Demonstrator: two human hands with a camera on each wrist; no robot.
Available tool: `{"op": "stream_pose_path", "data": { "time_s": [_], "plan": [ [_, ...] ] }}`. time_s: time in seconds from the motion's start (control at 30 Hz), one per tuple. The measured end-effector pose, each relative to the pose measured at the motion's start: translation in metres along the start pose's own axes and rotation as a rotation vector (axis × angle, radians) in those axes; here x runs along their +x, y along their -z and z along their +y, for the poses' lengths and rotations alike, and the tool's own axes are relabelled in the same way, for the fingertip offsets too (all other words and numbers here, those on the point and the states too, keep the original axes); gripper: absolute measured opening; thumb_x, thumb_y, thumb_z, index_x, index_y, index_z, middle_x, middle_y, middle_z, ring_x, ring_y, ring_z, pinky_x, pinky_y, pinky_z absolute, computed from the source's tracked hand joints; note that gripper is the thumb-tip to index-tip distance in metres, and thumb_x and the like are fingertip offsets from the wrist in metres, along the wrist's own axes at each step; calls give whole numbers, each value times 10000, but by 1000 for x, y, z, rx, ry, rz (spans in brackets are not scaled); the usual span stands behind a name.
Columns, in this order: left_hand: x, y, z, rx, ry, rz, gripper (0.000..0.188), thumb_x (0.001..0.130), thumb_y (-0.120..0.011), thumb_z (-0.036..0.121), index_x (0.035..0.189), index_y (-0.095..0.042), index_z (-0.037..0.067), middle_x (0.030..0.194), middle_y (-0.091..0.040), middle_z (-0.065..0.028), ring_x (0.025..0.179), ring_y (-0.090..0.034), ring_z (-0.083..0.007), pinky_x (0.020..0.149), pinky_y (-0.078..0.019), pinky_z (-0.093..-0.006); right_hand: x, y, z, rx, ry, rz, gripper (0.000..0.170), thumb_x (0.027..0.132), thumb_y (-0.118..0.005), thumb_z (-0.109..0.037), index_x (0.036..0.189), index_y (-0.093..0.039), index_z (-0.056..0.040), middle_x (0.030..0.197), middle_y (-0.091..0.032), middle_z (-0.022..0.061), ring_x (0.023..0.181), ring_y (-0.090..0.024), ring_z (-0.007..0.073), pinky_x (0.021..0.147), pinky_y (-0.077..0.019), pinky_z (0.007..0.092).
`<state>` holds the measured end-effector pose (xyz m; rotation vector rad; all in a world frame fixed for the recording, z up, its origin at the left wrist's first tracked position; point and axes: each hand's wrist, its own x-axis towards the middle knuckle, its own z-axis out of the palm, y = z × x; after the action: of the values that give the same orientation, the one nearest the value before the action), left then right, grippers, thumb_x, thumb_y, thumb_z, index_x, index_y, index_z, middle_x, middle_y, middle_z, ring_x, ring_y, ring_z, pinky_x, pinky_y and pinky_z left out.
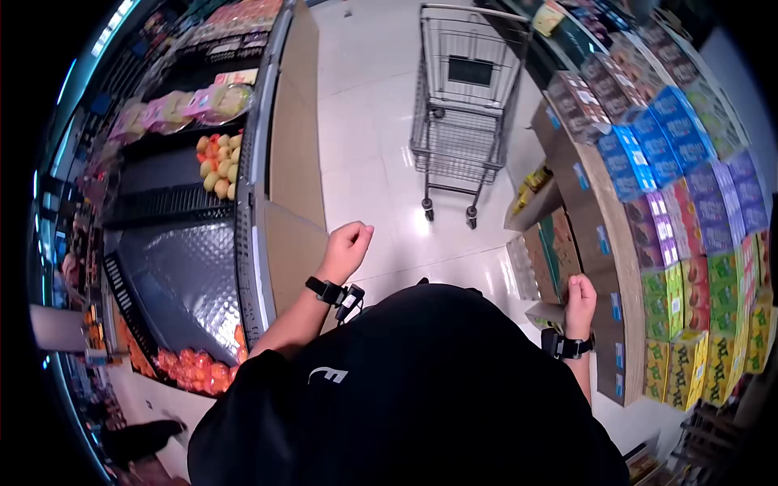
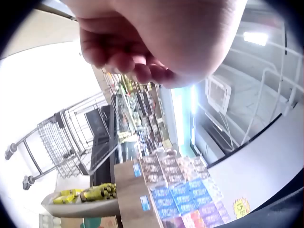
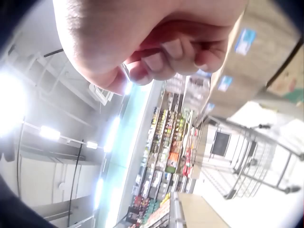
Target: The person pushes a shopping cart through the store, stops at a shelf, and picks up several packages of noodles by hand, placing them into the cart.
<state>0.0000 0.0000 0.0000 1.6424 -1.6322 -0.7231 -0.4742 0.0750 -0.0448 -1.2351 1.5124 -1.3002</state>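
Black top (image 1: 405, 381) filled the foreground. Left hand (image 1: 348, 247) and right hand (image 1: 580, 306) were well apart, fingers on both loosely curled, clamped on nothing; a strap sat on each wrist. Bagged red-orange fruit (image 1: 194, 368) lay at the near end of the produce stand (image 1: 293, 243), near the left hand. Right hand was near the wooden shelf (image 1: 612, 275), stacked with coloured boxes (image 1: 705, 243). Shopping cart (image 1: 466, 105) stood ahead on pale floor, between stand and shelf, touching neither hand.
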Motion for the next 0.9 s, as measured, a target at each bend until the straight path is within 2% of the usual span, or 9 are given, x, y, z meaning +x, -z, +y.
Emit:
{"op": "stream_pose_path", "data": {
  "time_s": [0.07,0.1,0.13,0.23,0.37,0.4,0.43,0.63,0.9],
  "plan": [
    [-38,14,29,-4,144,-10,298,897,-608,197,690,-517,3,554,-454,-34,532,-410,-127,507,-355,-292,9,-9,9,137,-142,-59,175,963,-526,-140,825,-533,-34,683,-386,-74,641,-327,21,552,-261,197],
    [13,89,-42,-52,84,51,277,891,-611,192,705,-525,7,565,-446,-30,539,-410,-111,507,-351,-289,65,-123,-28,68,-29,-103,182,967,-522,-150,814,-530,-52,671,-407,-73,605,-342,17,527,-268,194],
    [13,75,-52,-113,102,85,242,891,-608,181,732,-538,11,586,-460,-25,545,-412,-107,513,-355,-284,85,-124,-49,42,-7,-130,182,969,-521,-154,814,-530,-58,665,-421,-71,588,-356,19,514,-275,195],
    [2,132,-74,-109,153,175,161,890,-596,148,801,-563,18,632,-489,-13,559,-414,-97,525,-363,-273,110,-192,-63,127,17,-235,175,975,-513,-167,829,-533,-70,650,-453,-57,562,-394,27,493,-297,195],
    [18,146,-117,-212,199,299,101,925,-550,114,934,-598,26,733,-576,6,642,-509,-58,582,-425,-227,169,-233,-51,51,99,-266,167,977,-506,-159,838,-533,-71,651,-441,-56,564,-396,31,500,-304,198],
    [9,140,-133,-330,329,307,114,934,-526,103,944,-603,20,768,-608,-16,679,-559,-75,628,-469,-230,186,-244,-46,-36,155,-249,163,977,-505,-155,841,-533,-70,655,-436,-58,565,-396,32,504,-307,198],
    [13,144,-137,-349,368,320,122,939,-511,103,936,-601,20,776,-610,-17,689,-571,-90,642,-482,-236,192,-260,-65,103,1,-286,148,976,-507,-148,860,-541,-62,685,-449,-60,592,-395,34,524,-310,195],
    [58,162,-174,-388,432,454,112,954,-505,96,954,-586,19,821,-602,-22,724,-575,-96,658,-483,-242,307,-335,-45,148,32,-316,146,980,-503,-185,910,-561,-70,700,-469,-26,588,-429,54,520,-363,215],
    [124,209,-177,-543,499,706,113,958,-491,87,930,-574,16,797,-593,-29,696,-574,-108,654,-482,-238,448,-473,-129,208,113,-372,162,985,-478,-182,933,-538,-40,678,-473,-8,590,-448,67,533,-391,221]
  ]
}}
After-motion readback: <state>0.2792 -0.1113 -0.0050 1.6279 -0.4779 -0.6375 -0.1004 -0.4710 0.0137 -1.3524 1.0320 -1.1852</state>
